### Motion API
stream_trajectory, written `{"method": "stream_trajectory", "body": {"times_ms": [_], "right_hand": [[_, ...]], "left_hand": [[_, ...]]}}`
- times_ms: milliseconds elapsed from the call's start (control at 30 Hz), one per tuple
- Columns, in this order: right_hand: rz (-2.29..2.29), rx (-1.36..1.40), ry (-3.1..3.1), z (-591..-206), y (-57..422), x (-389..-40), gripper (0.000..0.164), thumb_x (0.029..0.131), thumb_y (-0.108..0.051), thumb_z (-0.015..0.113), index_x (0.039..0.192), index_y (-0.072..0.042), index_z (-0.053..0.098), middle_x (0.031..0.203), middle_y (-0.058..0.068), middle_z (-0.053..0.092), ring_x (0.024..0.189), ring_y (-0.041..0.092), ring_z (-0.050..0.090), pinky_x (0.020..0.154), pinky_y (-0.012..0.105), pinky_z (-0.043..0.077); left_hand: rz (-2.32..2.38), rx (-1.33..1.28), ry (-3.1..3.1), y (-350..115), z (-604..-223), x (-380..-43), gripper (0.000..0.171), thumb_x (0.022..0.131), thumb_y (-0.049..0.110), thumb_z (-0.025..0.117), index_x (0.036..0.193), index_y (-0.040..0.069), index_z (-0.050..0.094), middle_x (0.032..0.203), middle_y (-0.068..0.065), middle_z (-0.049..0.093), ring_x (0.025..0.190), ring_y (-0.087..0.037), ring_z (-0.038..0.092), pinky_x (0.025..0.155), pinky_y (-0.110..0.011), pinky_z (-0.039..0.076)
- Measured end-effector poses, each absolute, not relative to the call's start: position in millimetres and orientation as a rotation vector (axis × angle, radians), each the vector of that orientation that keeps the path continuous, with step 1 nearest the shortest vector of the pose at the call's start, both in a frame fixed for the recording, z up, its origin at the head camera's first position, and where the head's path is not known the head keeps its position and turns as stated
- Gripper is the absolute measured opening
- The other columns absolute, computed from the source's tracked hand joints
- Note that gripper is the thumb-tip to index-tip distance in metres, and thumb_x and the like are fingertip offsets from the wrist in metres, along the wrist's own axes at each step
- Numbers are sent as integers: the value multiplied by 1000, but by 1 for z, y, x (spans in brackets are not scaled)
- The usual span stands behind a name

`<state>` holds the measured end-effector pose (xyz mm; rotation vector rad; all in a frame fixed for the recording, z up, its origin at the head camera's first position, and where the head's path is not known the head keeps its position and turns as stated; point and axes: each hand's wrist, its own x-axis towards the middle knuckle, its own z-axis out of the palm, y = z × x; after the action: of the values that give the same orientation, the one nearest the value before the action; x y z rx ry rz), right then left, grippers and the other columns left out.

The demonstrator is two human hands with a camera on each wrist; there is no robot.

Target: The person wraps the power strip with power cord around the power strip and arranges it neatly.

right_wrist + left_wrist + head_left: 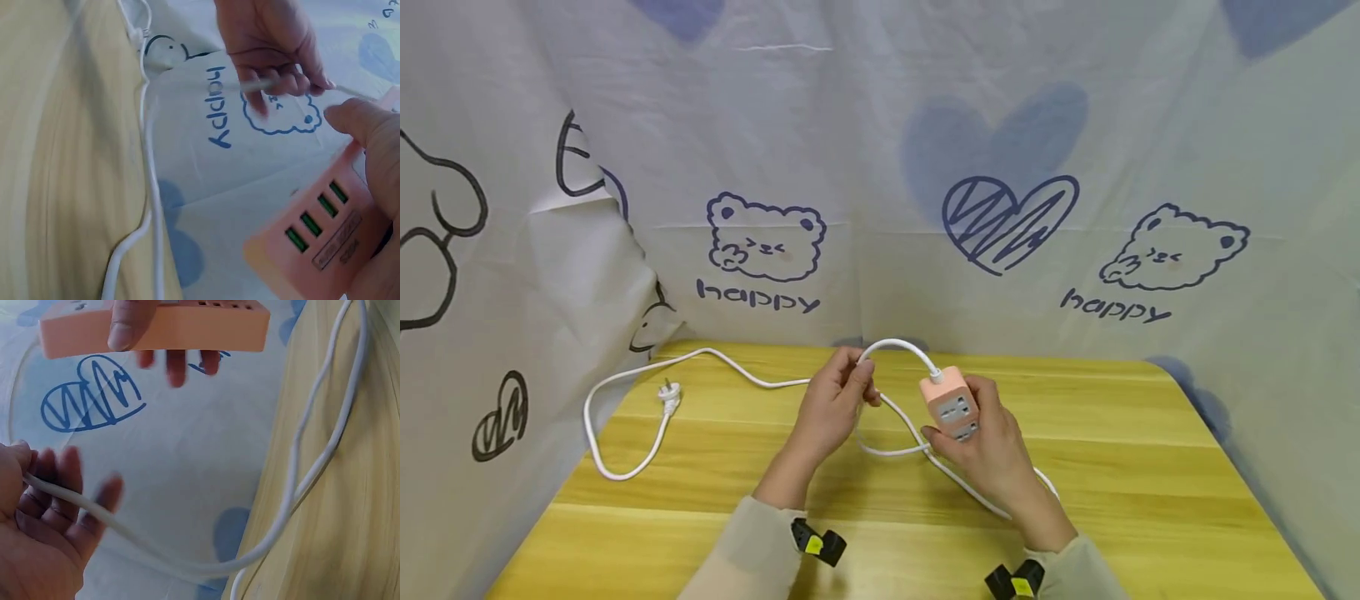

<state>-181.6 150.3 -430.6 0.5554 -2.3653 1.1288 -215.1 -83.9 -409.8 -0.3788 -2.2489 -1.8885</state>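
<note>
My right hand (996, 450) grips a pink power strip (950, 398) with white socket faces, held up over the table. Several green-lined USB ports (317, 215) show on its end in the right wrist view. A white cord (898, 342) leaves the strip's top and arcs over to my left hand (835, 400), which pinches it between thumb and forefinger. Below that hand, the cord hangs in a loop and crosses itself near the strip. In the left wrist view the pinched cord (169, 559) sags toward the table, and the other left fingers are spread loosely.
The cord runs left across the wooden table (1112, 433) and curves round to a white plug (669, 396) with its prongs up. Another stretch of cord (1047, 482) passes behind my right wrist. A printed cloth (880, 275) hangs behind the table.
</note>
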Motion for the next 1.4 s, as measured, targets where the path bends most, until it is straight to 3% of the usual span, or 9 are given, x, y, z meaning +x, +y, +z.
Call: {"method": "stream_trajectory", "body": {"times_ms": [167,267,433,600,700,933,1067,1233,1400], "right_hand": [[1317,418,-2503,-421,149,-179,78,78,-19,97,135,-12,44,110,11,68,87,23,68,71,38,57],[1427,351,-2547,-413,149,-178,83,76,-19,98,139,-11,44,109,12,67,85,21,65,71,34,55],[1618,370,-2652,-398,155,-174,76,82,-19,93,143,-9,49,111,14,67,87,23,65,77,37,55],[1617,555,-2743,-389,167,-169,59,85,-23,91,131,-8,58,105,10,69,84,22,65,73,36,56],[1535,642,-2776,-390,173,-169,53,87,-27,89,126,-12,56,99,8,69,81,21,65,69,35,56],[1675,671,-2856,-386,186,-170,52,95,-27,82,134,-11,52,107,14,67,84,26,68,71,42,58],[1768,745,-2854,-383,190,-167,50,97,-23,79,137,-9,52,113,17,67,90,30,69,75,44,59],[1645,744,-2783,-390,185,-167,48,101,-25,74,142,-13,51,116,18,69,87,25,70,71,38,61],[1247,657,-2779,-397,178,-168,50,97,-24,79,142,-19,57,115,10,75,81,16,68,64,31,56]], "left_hand": [[-1904,-365,-2226,-93,-409,-213,21,111,27,57,110,10,69,74,-10,55,60,-15,54,55,-26,52],[-1855,-330,-2249,-99,-406,-210,25,112,24,54,119,10,73,84,-14,62,69,-17,55,58,-24,46],[-1747,-238,-2242,-107,-399,-205,28,113,17,51,128,8,73,98,-13,70,81,-16,60,66,-21,49],[-1613,-217,-2158,-115,-394,-207,26,112,17,52,127,8,72,94,-13,70,74,-11,63,67,-20,55],[-1414,-248,-2152,-122,-389,-210,24,111,20,56,123,8,73,88,-10,69,70,-13,60,63,-20,50],[-1129,-358,-2207,-147,-369,-215,21,108,15,62,123,7,74,88,-7,63,73,-16,50,64,-25,41],[-988,-358,-2199,-154,-364,-219,21,106,17,65,120,9,78,92,-10,69,74,-18,57,66,-31,47],[-947,-303,-2194,-156,-358,-219,21,106,24,67,111,8,77,82,-7,66,68,-18,54,61,-30,42],[-934,-411,-2202,-153,-350,-214,22,107,16,63,120,4,76,87,-8,65,71,-17,50,62,-29,42]]}}
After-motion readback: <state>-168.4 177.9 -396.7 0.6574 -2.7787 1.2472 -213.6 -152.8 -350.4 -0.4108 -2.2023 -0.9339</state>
